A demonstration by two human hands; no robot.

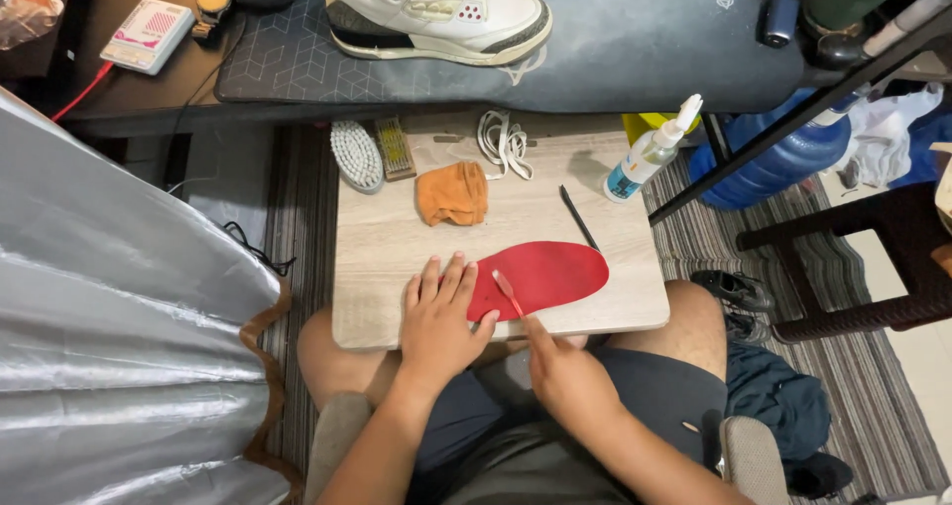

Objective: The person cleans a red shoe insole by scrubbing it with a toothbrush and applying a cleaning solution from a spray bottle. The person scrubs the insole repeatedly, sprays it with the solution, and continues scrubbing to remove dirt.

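L hand flat, fingers spread, pressing heel end of red insole onto wooden lap board; holds nothing. R hand closed round small red-handled brush, bristle end on insole near L thumb. Insole lies flat at board's near edge, toe pointing right. Further back on board: orange cloth, white scrub brush w/ smaller brush just beside, white laces, spray bottle, black stick. White sneaker on desk beyond
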